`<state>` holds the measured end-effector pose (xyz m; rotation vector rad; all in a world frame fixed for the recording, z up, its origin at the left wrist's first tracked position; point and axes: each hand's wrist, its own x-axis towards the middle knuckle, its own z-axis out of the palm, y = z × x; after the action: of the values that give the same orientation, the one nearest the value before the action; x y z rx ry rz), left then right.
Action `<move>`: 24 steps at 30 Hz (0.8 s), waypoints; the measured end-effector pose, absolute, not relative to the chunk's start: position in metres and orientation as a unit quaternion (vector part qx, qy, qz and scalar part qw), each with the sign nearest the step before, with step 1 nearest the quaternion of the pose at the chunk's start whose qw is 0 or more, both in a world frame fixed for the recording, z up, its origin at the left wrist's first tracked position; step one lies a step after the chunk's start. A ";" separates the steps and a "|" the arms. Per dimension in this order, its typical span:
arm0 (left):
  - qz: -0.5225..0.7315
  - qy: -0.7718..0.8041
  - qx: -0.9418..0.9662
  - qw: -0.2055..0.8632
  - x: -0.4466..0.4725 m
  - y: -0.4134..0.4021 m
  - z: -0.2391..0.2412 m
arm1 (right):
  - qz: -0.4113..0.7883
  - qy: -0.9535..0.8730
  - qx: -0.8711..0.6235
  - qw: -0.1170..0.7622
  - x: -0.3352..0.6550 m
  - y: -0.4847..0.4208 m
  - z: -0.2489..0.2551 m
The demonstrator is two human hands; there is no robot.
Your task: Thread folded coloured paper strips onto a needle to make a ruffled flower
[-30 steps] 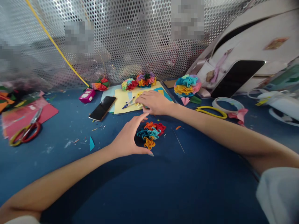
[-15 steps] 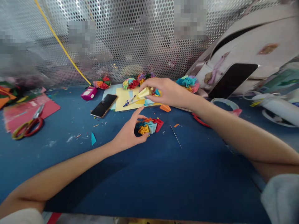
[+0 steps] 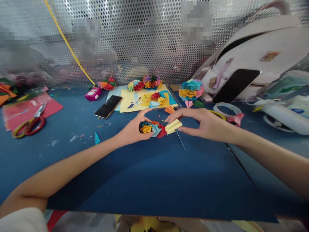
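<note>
My left hand [image 3: 132,129] curls thumb and fingers around a ruffled paper ball [image 3: 147,128] with yellow, teal, orange, light blue and red folds. Between the thumb and fingers of my right hand [image 3: 201,124] is a pale yellow pleated paper piece [image 3: 173,126]. That piece is close beside the red end of the ball; whether they touch I cannot tell. A thin needle [image 3: 181,141] lies on the blue table just below my right hand. Behind it, an orange folded paper piece [image 3: 169,110] rests on the table.
Several colourful paper balls [image 3: 191,89] stand along the perforated metal screen [image 3: 154,42]. Yellow sheets [image 3: 124,102] carry small folded pieces and a pen. A phone [image 3: 108,107], scissors [image 3: 30,126] and red paper are leftward. At right are a backpack [image 3: 243,53], another phone [image 3: 236,86] and tape [image 3: 227,109].
My right hand has come from over the yellow sheets toward me and right, bringing the pale yellow paper piece beside the ball. My left hand keeps its hold on the ball.
</note>
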<state>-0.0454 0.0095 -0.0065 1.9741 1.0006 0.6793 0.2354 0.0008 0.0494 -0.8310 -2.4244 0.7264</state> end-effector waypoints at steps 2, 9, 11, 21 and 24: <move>0.252 0.380 0.789 0.412 -0.048 0.011 -0.001 | 0.267 -0.880 -0.306 0.246 0.239 -0.003 0.049; 0.086 0.284 0.817 0.494 -0.059 0.009 0.029 | 0.280 -0.870 -0.302 0.270 0.241 -0.009 0.054; 0.047 0.276 0.822 0.496 -0.059 0.005 0.033 | 0.310 -0.859 -0.309 0.265 0.242 -0.008 0.054; 0.187 0.301 0.868 0.349 -0.053 0.001 0.020 | 0.423 -0.828 -0.305 0.206 0.227 -0.004 0.037; 0.213 0.319 0.849 0.365 -0.052 0.004 0.016 | 0.461 -0.807 -0.306 0.203 0.225 -0.004 0.032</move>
<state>-0.0517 0.0039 0.0160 2.1829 0.8194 0.5476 0.2255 -0.0043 0.0315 -0.8542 -2.2531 1.2878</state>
